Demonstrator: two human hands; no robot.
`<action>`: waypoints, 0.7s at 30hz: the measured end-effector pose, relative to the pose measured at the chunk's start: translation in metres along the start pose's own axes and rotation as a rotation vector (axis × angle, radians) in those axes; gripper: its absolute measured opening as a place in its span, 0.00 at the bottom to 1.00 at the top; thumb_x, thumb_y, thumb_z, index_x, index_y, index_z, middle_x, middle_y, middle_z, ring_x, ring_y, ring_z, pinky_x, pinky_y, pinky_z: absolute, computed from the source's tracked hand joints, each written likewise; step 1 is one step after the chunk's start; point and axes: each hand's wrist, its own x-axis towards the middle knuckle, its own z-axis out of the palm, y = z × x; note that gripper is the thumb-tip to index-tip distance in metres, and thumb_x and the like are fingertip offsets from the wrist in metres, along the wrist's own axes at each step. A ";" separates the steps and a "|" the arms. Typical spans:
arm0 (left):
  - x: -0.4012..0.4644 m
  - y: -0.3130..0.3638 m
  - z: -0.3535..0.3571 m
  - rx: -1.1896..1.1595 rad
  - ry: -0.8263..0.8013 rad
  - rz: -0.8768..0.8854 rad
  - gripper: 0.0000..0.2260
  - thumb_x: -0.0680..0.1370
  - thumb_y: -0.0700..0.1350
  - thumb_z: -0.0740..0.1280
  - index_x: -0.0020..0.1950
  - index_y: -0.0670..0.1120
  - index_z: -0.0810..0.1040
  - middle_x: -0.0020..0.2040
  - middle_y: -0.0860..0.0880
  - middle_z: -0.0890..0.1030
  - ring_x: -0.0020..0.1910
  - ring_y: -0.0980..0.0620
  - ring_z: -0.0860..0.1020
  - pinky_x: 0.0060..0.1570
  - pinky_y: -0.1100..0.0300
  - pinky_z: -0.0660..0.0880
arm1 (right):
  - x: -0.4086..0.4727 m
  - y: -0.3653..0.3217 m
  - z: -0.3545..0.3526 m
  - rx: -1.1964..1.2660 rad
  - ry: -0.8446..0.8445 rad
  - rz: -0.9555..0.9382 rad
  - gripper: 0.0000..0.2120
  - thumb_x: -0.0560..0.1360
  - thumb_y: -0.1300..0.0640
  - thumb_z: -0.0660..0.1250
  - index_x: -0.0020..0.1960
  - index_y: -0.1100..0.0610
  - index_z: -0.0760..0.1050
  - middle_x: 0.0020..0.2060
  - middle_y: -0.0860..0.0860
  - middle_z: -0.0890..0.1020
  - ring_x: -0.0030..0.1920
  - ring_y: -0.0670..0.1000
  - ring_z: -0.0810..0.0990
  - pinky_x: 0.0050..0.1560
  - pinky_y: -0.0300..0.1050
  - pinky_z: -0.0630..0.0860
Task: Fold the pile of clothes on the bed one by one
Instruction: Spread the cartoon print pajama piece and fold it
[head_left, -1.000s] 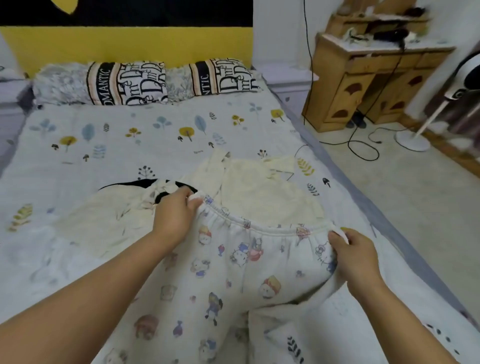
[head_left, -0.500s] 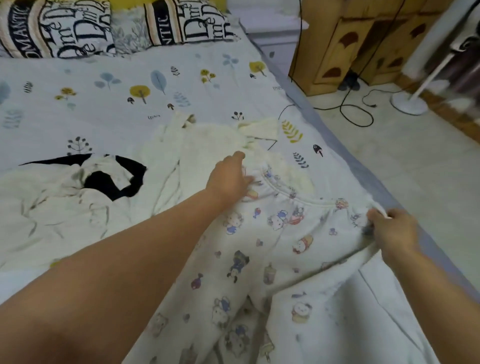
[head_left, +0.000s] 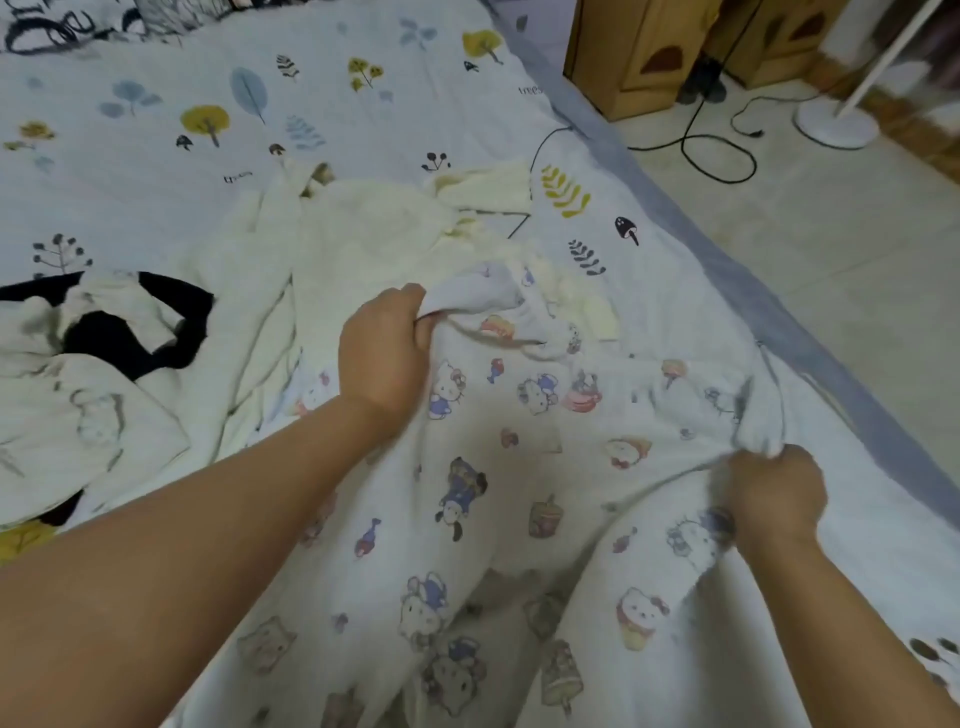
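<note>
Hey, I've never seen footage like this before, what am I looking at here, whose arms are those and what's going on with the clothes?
There is no machine here. A person wears a camera on their head, so the single view looks forward and down at their own two bare arms. They stand at a bed with a leaf-print sheet. The left hand grips the waistband of cartoon-print pajama pants, and the right hand bunches the other side of it. Beyond the pants lies a cream garment, and to the left a white and black garment. On the floor to the right are a wooden dresser, a black cable and a fan base.
</note>
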 end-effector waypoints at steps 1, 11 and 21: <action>0.004 0.012 0.003 -0.040 0.030 0.057 0.08 0.78 0.40 0.60 0.40 0.39 0.73 0.37 0.41 0.76 0.37 0.43 0.73 0.35 0.56 0.59 | 0.003 0.002 -0.012 0.061 0.090 0.002 0.09 0.77 0.65 0.57 0.53 0.69 0.70 0.54 0.67 0.76 0.54 0.65 0.75 0.52 0.52 0.70; -0.049 0.055 0.056 0.473 -0.341 0.243 0.34 0.78 0.53 0.61 0.77 0.44 0.46 0.77 0.40 0.49 0.76 0.41 0.49 0.70 0.38 0.41 | -0.014 0.037 -0.016 -0.376 -0.066 -0.011 0.34 0.73 0.56 0.65 0.73 0.60 0.53 0.64 0.66 0.65 0.63 0.66 0.66 0.60 0.61 0.67; -0.215 0.059 0.042 0.311 -0.909 0.263 0.27 0.82 0.53 0.47 0.77 0.46 0.41 0.76 0.46 0.36 0.74 0.45 0.33 0.67 0.45 0.29 | -0.061 0.083 -0.018 -0.866 -0.406 -0.694 0.21 0.81 0.53 0.47 0.74 0.52 0.55 0.75 0.53 0.56 0.75 0.53 0.51 0.73 0.53 0.51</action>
